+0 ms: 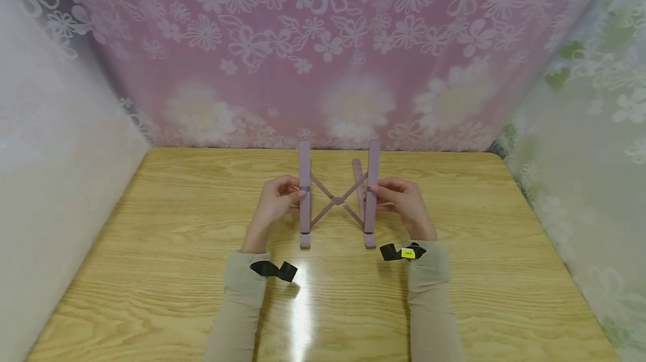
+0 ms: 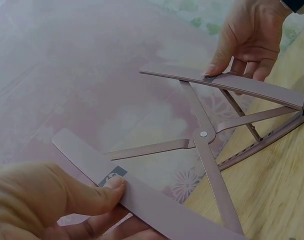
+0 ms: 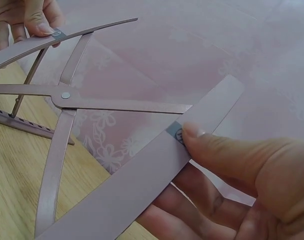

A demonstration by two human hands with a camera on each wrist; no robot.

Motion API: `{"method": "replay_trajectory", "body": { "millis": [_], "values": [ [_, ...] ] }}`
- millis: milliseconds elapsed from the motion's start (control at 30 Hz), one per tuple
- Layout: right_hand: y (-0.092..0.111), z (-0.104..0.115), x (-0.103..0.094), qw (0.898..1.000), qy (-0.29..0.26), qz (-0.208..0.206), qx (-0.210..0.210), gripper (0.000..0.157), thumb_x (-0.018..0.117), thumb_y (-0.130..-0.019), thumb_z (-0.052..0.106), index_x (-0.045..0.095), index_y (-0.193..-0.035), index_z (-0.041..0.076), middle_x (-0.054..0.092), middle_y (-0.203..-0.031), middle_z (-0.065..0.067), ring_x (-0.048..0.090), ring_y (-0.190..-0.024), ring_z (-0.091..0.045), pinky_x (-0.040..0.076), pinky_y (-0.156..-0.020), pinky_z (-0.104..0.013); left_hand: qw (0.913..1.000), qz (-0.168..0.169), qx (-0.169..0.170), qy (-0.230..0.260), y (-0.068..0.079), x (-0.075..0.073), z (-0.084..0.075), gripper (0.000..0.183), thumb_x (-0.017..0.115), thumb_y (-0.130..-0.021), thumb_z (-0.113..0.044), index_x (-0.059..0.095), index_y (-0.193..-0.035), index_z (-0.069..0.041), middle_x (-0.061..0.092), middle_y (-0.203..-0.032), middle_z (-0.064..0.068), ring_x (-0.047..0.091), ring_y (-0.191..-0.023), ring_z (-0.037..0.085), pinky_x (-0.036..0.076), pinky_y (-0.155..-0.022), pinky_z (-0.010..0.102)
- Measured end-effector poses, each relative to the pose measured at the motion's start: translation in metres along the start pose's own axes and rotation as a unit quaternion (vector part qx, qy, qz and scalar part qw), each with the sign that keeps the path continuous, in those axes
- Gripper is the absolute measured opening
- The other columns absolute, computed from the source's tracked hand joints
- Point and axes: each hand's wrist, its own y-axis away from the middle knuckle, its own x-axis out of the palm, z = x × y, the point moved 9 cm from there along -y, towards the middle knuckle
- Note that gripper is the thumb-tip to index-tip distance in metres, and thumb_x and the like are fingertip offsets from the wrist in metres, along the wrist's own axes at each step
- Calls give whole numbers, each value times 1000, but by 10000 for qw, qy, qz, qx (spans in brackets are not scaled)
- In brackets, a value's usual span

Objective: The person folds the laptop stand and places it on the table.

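Observation:
A pinkish-purple folding laptop stand (image 1: 305, 160) stands spread on the wooden table, its two long arms joined by crossed bars that meet at a pivot (image 2: 204, 134). My left hand (image 1: 276, 200) grips the left arm near its middle, thumb on top beside a dark grey pad (image 2: 113, 175) and fingers beneath. On the other side my right hand (image 1: 405, 203) holds the right arm the same way, its thumb at the matching grey pad (image 3: 175, 131). Under the right arm a notched base rail (image 1: 357, 168) shows, with a thin strut above it in the left wrist view.
The wood-grain table (image 1: 176, 227) ends at a pink flowered curtain (image 1: 282, 82) behind the stand. Pale patterned curtains hang at the left and right sides. Black straps with small mounts (image 1: 287, 271) sit on both sleeved wrists.

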Motion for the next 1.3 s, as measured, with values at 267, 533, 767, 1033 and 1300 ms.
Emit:
{"method": "replay_trajectory", "body": {
  "millis": [267,533,767,1033,1300],
  "values": [
    [0,-1,0,10000,71,-13,43,32,72,-83,26,66,-105,4,67,-86,-5,66,-75,-19,55,-73,-43,9997,-236,-48,-70,-2,0,2,9,69,-82,1,63,-90,1,58,-75,8,61,-65,23,53,-68,55],
    [-3,-4,0,10000,-27,-9,75,26,72,-83,24,68,-100,5,67,-83,-3,65,-73,-16,56,-69,-38,9992,-361,157,-25,-3,0,0,8,69,-81,4,62,-85,2,58,-72,7,60,-70,36,52,-67,57],
    [-3,-1,0,10000,0,-9,11,28,72,-83,23,66,-100,1,66,-82,-2,64,-73,-15,56,-69,-38,9987,-338,372,6,-4,2,-2,9,69,-80,6,62,-85,4,59,-71,9,59,-67,40,53,-62,55],
    [-3,2,1,9997,-61,54,-243,24,71,-84,20,66,-98,1,65,-78,-2,64,-70,-15,57,-66,-39,9976,-420,540,88,-4,2,-3,9,69,-78,8,64,-86,6,56,-67,7,57,-57,24,51,-62,57],
    [-3,1,1,9996,-27,25,-276,24,71,-84,21,66,-98,2,65,-80,-2,64,-70,-15,57,-65,-39,9967,-492,646,81,-4,3,-5,8,68,-78,9,66,-85,6,57,-68,10,57,-61,37,50,-61,60]
  ]
}}
